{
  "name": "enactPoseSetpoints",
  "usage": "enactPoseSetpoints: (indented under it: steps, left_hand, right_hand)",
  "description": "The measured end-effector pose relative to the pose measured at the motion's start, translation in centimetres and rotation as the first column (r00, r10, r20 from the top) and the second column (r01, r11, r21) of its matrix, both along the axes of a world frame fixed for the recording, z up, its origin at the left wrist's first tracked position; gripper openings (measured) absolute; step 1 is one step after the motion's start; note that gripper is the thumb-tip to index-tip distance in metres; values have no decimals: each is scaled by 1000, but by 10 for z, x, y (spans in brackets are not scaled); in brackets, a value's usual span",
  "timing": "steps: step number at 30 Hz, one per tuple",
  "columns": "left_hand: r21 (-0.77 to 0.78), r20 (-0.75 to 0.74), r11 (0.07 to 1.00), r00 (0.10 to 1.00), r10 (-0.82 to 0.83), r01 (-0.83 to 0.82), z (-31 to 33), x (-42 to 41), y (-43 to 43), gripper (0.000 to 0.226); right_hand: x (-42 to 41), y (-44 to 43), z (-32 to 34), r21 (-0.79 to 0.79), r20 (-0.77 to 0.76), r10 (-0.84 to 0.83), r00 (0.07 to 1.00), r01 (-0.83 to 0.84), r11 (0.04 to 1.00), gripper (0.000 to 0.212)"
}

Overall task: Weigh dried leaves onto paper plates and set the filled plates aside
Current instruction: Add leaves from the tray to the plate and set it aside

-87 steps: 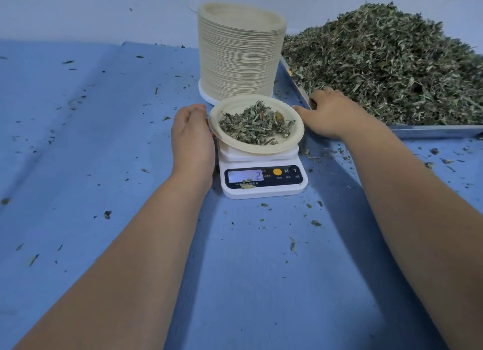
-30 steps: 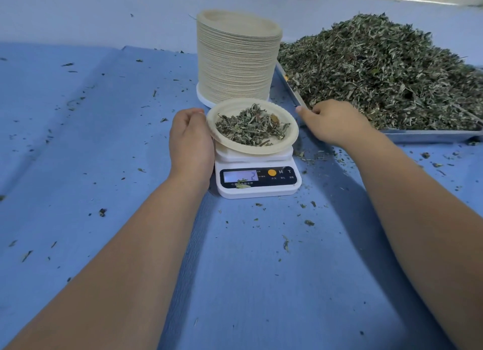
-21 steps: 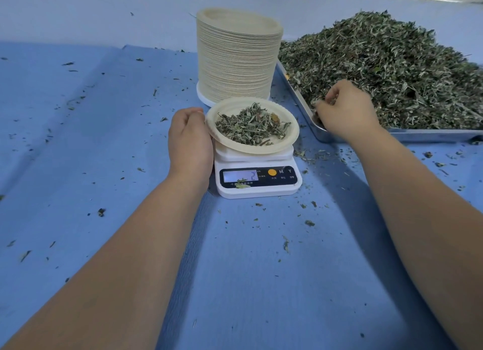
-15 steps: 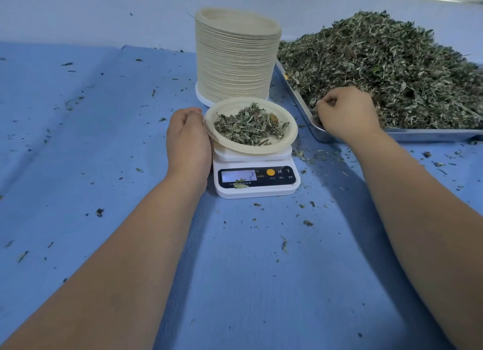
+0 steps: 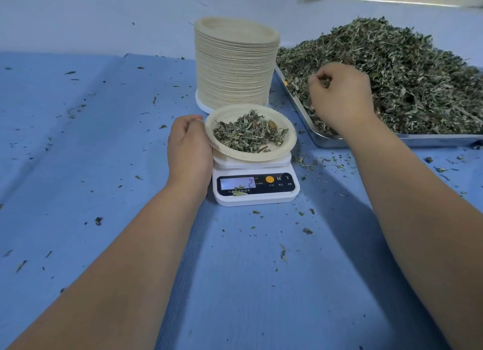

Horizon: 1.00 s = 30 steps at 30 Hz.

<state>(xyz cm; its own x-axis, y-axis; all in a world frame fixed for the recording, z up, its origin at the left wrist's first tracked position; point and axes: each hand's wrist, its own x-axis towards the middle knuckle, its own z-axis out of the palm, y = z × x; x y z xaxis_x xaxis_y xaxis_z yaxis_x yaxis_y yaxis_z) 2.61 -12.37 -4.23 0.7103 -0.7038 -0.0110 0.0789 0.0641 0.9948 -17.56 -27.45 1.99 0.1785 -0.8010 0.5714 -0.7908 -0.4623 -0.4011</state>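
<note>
A paper plate (image 5: 283,151) with a small heap of dried leaves (image 5: 248,135) sits on a white kitchen scale (image 5: 254,192) whose display reads 2. My left hand (image 5: 189,148) grips the plate's left rim with curled fingers. My right hand (image 5: 339,96) is raised over the near corner of the metal tray (image 5: 392,140), its fingers curled round a pinch of dried leaves. The tray holds a big pile of dried leaves (image 5: 407,70).
A tall stack of paper plates (image 5: 235,62) stands right behind the scale, touching the tray's left side. Leaf crumbs lie scattered over the blue cloth (image 5: 104,140) that covers the table. A pale wall rises at the back.
My right hand left the plate's right rim, went into the tray's near corner, closed on some leaves and has lifted a little. My left hand stays at the plate's left rim.
</note>
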Motion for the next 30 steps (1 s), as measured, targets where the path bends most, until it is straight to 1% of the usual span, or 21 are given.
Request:
enactPoseSetpoints:
  steps: [3,6,7,9,10,12,14,15,17,19,22,26,30]
  left_hand:
    - [2,28,1000,1000,1,-1,0,0,0,29]
    - [1,18,1000,1000,8,-8,0,0,0,29]
    - [0,16,1000,1000,10,-10,1,0,-1,29]
    - [-8,22,1000,1000,12,-12,1,0,-1,29]
    - [-10,32,1000,999,13,-13,1,-1,0,30]
    - [-12,48,1000,999,15,-14,0,-1,0,31]
    - [-12,39,1000,999,7,-7,0,0,0,31]
    - [-13,31,1000,1000,4,-3,0,-1,-1,30]
    - [-16,29,1000,1000,7,-6,0,-1,-2,27]
    - [-19,43,1000,999,16,-15,-1,-1,-2,22]
    - [-12,69,1000,997,18,-17,-2,0,-4,20]
    - [-2,94,1000,995,28,-28,-3,1,-5,20]
    - [4,81,1000,996,27,-27,-3,0,-3,19]
  right_hand:
    - [28,11,16,-55,76,158,985,-154,986,22]
    - [56,26,25,-71,74,372,925,-367,927,17]
    - [65,30,26,-52,36,432,901,-430,901,17]
    - [79,33,28,14,-115,518,847,-520,854,20]
    - [84,33,29,62,-191,551,813,-550,833,21]
    - [94,33,28,154,-296,596,746,-579,801,25]
    - [101,31,25,177,-366,588,721,-566,805,32]
    - [102,30,23,165,-384,564,731,-547,821,35]
    - [100,26,19,108,-370,499,784,-497,861,41]
    - [94,22,14,53,-325,438,838,-446,894,43]
    - [85,21,7,22,-282,385,879,-395,918,39]
    - [79,26,8,-2,-257,349,901,-362,932,28]
    - [75,37,13,-65,-91,307,947,-313,947,22]
